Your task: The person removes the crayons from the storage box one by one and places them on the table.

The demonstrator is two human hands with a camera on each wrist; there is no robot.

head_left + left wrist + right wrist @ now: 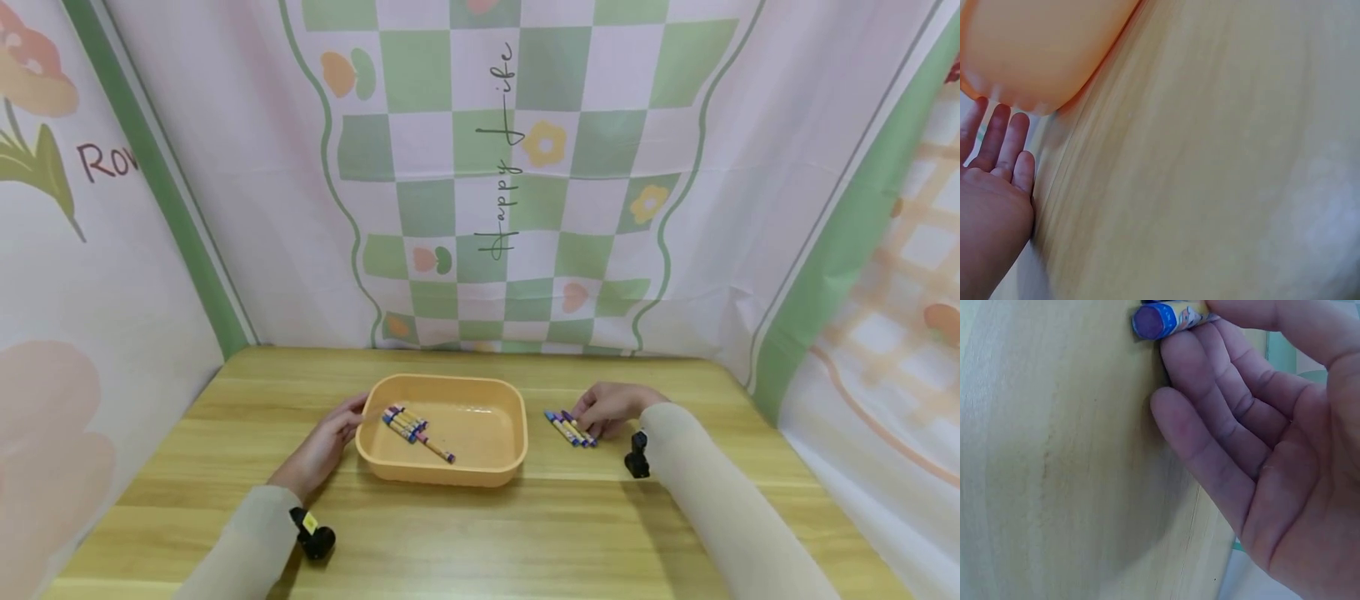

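Note:
A yellow-orange plastic basin (480,477) stands mid-table, with several crayons (402,425) lying at its left side and one set apart at an angle. My left hand (321,452) is at the basin's left end; in the left wrist view its fingers (1013,134) are nearly straight, tips at the basin's wall (1041,56). Right of the basin, several crayons (561,428) lie side by side on the table. My right hand (609,408) is over the rightmost of these, pinching a purple crayon (1155,322) between thumb and fingers, its blue-wrapped end showing in the right wrist view.
The wooden table (480,542) is backed by a hanging cloth (487,208) in green and white checks. More printed cloth hangs at the left and right sides. A small black camera (315,537) sits on each wrist.

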